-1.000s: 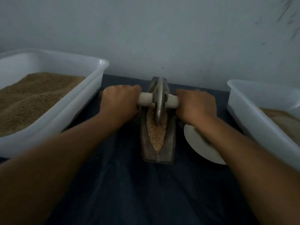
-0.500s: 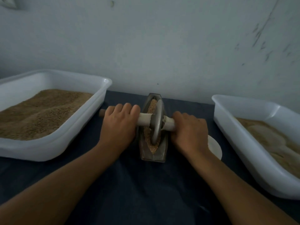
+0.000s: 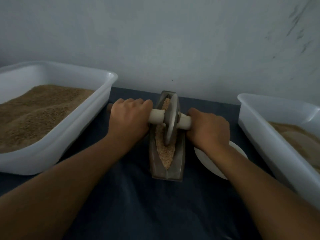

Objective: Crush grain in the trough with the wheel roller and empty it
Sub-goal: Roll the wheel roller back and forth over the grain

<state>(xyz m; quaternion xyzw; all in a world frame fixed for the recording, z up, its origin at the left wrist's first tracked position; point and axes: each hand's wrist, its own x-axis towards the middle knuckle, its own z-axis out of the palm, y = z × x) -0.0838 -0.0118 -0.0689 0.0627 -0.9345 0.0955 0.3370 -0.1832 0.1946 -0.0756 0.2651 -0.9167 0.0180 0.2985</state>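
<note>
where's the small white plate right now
In the head view the small white plate lies on the dark cloth to the right of the trough, partly hidden under the right hand and forearm, left of the right-hand white tub.

head – worn view | faces forward-down | close over trough

A plain, small hand-milling workroom: a bench under dark blue cloth stands against a bare scuffed grey wall, with a white tub of brown grain left of the grip and a white tub of paler meal right of it.
</note>
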